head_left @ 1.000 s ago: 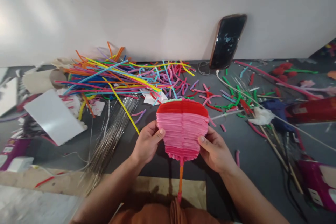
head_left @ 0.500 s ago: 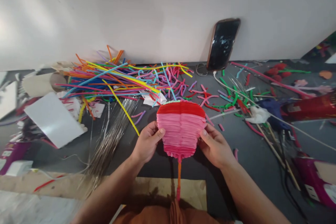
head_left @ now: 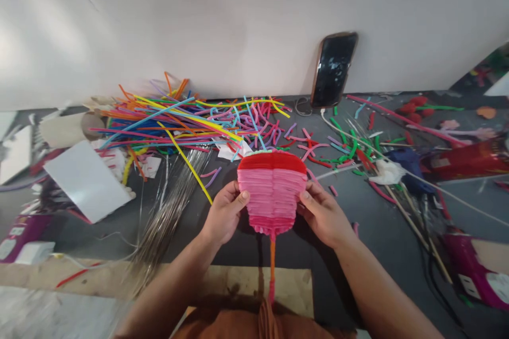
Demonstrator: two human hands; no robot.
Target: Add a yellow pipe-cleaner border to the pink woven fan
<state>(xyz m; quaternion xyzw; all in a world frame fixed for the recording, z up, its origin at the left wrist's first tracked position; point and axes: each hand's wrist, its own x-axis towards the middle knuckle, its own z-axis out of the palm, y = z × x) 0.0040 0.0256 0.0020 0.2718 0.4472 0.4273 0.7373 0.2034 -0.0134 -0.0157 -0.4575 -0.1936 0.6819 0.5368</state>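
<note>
Between my two hands is a fan-shaped pipe-cleaner piece point(head_left: 273, 190), pink with a red band on top, a darker pink lower edge and a thin pale green rim. An orange and pink stem point(head_left: 272, 259) runs down from it toward my body. My left hand point(head_left: 227, 211) pinches its left edge, thumb on the front face. On the opposite edge my right hand point(head_left: 323, 213) pinches it the same way. The fingers behind the piece are partly hidden.
Colourful pipe cleaners point(head_left: 178, 122) lie heaped against the wall, with bare wires point(head_left: 170, 217) below them. A phone point(head_left: 334, 70) leans on the wall. Cut green and red bits, a blue glue gun point(head_left: 411, 169), a red can point(head_left: 469, 161) and purple boxes point(head_left: 473, 270) lie around. A white card point(head_left: 87, 183) rests left.
The view has shifted slightly. My right hand and the right edge of the pink piece have come a little inward, so the piece looks narrower. Both hands keep their hold.
</note>
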